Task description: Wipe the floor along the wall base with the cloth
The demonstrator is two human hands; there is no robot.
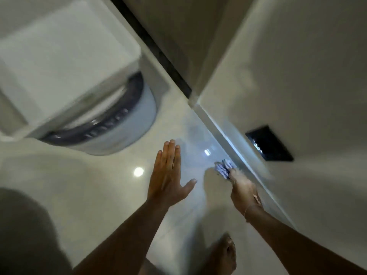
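Glossy pale tiled floor (95, 195), the surface under treatment, fills the near and left field and mirrors a ceiling lamp. Plain off-white wall (297, 80) rises at right; its skirting strip (228, 139) meets the floor on a diagonal. White round-based appliance with a dark band (111, 124) stands at far left. Left hand (168, 175), fingers spread and holding nothing, is flat on or just above the floor. Right hand (243, 192) is clamped on the bunched blue-and-white checked cloth (224, 168), pressed at the skirting junction. Black rectangular wall plate (270, 143) sits just above. Risks, as judged: a palm sliding on the polished floor; the small wad skipping the corner line; cloth brushing the plate.
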